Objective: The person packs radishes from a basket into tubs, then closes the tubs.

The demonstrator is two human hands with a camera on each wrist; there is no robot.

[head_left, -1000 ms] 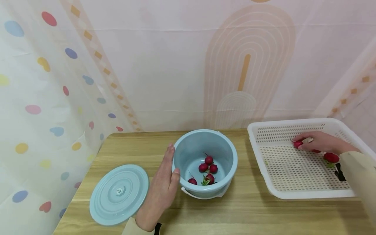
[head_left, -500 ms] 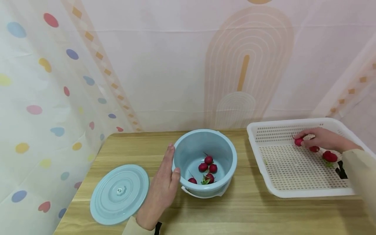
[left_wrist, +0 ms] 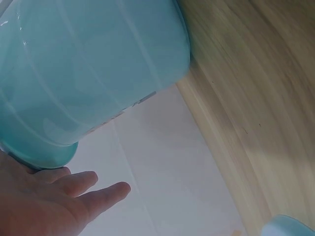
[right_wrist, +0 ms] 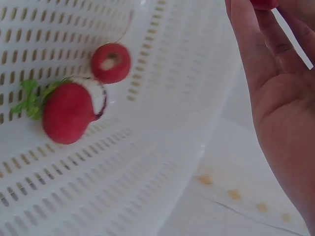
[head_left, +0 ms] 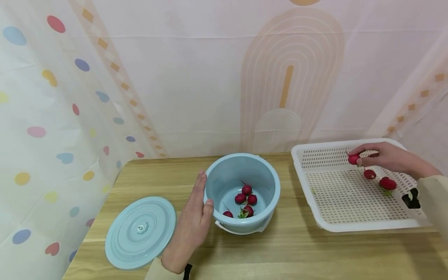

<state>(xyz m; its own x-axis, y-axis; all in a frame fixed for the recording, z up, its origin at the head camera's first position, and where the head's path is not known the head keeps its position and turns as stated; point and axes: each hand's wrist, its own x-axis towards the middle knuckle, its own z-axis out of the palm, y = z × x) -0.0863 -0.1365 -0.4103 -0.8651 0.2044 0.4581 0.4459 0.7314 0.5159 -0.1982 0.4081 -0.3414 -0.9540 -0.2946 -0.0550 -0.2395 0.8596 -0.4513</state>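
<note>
With fingers straight, my left hand (head_left: pixel 190 219) rests against the left side of the light blue bucket (head_left: pixel 241 224); the left wrist view shows the bucket's outer wall (left_wrist: pixel 98 59) beside the fingers. Several red radishes (head_left: pixel 247 211) lie on the bucket's bottom, some with thin roots or green leaf stubs. Over the far right part of the white basket (head_left: pixel 316 210), my right hand (head_left: pixel 392 157) pinches a radish (head_left: pixel 353 159) between thumb and fingers. Two more radishes lie below that hand: one with a pale cut spot (right_wrist: pixel 110 63) and one with green leaves (right_wrist: pixel 68 113).
A light blue lid (head_left: pixel 140 232) lies on the wooden table (head_left: pixel 280 252) left of my left hand. The bucket's white handle (head_left: pixel 238 232) hangs down in front. A patterned curtain (head_left: pixel 196 85) stands behind the table.
My right hand has lifted the radish up from the basket floor, uncovering the radishes beneath. The left hand stays at the bucket. The view has shifted slightly.
</note>
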